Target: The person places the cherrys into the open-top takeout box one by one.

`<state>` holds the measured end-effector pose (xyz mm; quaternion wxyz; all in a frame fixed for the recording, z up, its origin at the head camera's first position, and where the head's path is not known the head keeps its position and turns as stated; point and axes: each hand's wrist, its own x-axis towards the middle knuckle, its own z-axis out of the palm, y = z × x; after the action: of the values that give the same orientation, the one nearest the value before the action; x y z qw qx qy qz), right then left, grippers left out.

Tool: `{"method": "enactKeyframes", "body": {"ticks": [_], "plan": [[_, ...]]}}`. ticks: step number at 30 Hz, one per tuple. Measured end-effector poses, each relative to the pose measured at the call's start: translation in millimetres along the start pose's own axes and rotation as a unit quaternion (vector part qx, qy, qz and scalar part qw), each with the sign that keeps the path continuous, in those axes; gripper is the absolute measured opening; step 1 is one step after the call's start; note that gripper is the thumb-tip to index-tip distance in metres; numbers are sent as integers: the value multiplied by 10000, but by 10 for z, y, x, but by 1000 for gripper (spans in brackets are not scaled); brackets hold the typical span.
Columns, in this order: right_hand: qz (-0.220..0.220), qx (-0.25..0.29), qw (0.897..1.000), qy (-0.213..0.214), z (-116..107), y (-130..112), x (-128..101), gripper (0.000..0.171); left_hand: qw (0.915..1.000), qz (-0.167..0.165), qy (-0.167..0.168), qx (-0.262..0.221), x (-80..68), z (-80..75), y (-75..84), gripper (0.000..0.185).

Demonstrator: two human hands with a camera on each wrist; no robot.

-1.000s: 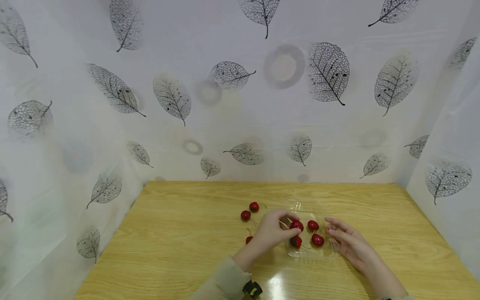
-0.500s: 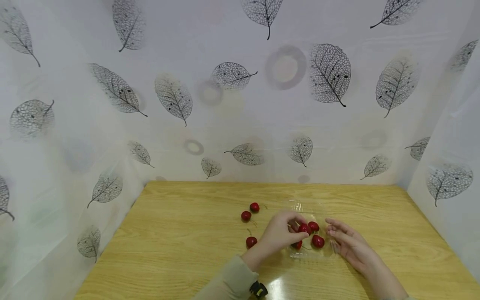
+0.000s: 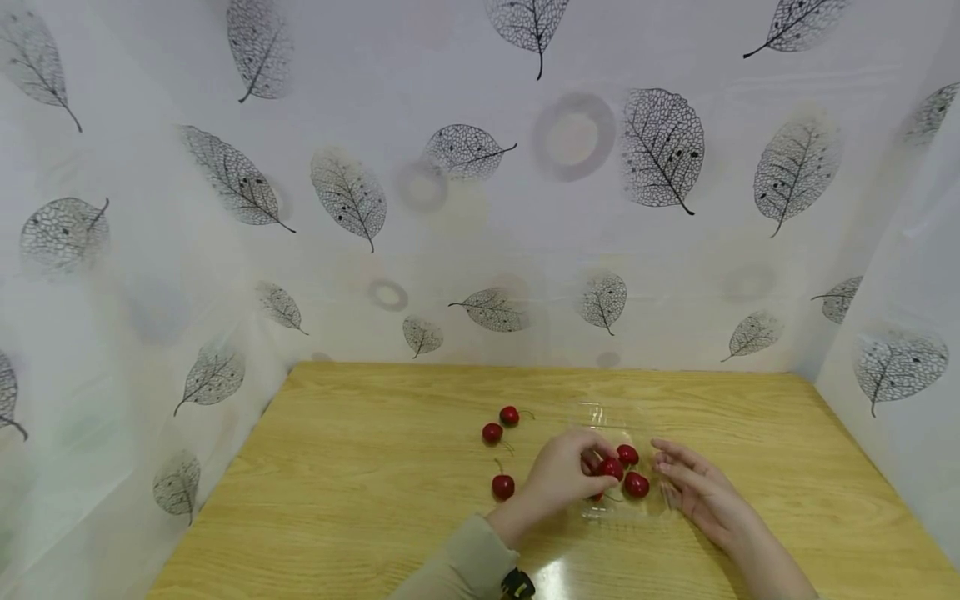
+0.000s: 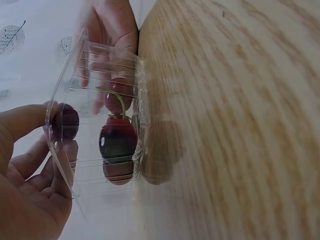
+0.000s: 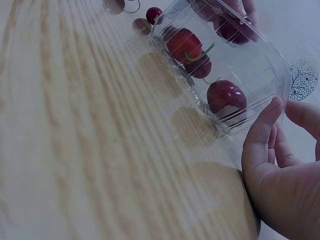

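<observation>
My left hand (image 3: 562, 475) pinches a red cherry (image 3: 611, 469) between thumb and fingers, over the left part of a clear plastic box (image 3: 600, 415). In the left wrist view this held cherry (image 4: 66, 122) is near the box's rim, above the cherries at the bottom. Two cherries, a far one (image 3: 627, 454) and a near one (image 3: 637, 485), lie inside at the right. Another cherry (image 3: 597, 497), with a green stem, is mostly covered by my left hand. My right hand (image 3: 701, 492) touches the box's right side with thumb and fingertips, its fingers fairly straight.
Left of the box, three stemmed cherries lie on the wooden table (image 3: 375, 450): one at the back (image 3: 510, 415), another just nearer (image 3: 492, 432), and a third (image 3: 503, 487) beside my left wrist. A leaf-printed white sheet (image 3: 480, 250) surrounds the table's back and sides.
My left hand has moved right and slightly nearer with the cherry, now covering most of the front-left cherry. The third loose cherry shows fully. My right hand stays at the box.
</observation>
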<state>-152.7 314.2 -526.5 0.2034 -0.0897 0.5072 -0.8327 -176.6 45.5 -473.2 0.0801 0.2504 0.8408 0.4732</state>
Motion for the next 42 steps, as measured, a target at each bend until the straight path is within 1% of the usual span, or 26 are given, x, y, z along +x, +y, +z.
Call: {"method": "enactKeyframes", "body": {"ticks": [2, 5, 8, 10, 12, 17, 19, 21, 25, 27, 29, 34, 37, 42], "plan": [[25, 10, 10000, -1, 0, -1, -4, 48, 9999, -15, -17, 131, -8, 15, -1, 24], [73, -18, 10000, 37, 0, -2, -10, 48, 9988, 18, -76, 491, -17, 37, -10, 25], [98, -64, 9999, 85, 3, 0, -10, 47, 9951, 110, -169, 971, -21, 48, -1, 26], [91, -104, 9998, 106, 1, 2, -7, 47, 9926, 142, -241, 1186, -22, 49, 15, 26], [74, -139, 9998, 93, 0, 5, -4, 48, 9911, 140, -289, 1294, -24, 48, 31, 27], [61, -144, 9999, 53, -3, 5, -2, 48, 9906, 99, -322, 1327, -28, 54, 38, 27], [65, -112, 9999, 51, -2, 3, -2, 48, 9894, 138, -320, 1409, -25, 55, 41, 28], [67, -82, 9999, 52, -4, 2, -4, 48, 9863, 204, -348, 1598, -21, 60, 47, 28], [39, -60, 10000, 37, -11, 8, -8, 48, 9756, 370, -421, 2121, -17, 77, 54, 28], [15, -78, 10000, 25, -14, 11, -10, 48, 9724, 410, -434, 2254, -18, 86, 57, 27], [-5, -84, 10000, 13, -17, 14, -10, 48, 9713, 412, -420, 2306, -20, 95, 54, 27], [-15, -91, 10000, 5, -16, 13, -5, 48, 9730, 397, -356, 2246, -17, 110, 29, 27], [-2, -100, 9999, 14, -14, 8, 1, 48, 9740, 435, -329, 2198, -10, 109, 14, 26], [28, -95, 9999, 24, -14, 3, 1, 48, 9734, 541, -337, 2201, -8, 94, 3, 23]]}}
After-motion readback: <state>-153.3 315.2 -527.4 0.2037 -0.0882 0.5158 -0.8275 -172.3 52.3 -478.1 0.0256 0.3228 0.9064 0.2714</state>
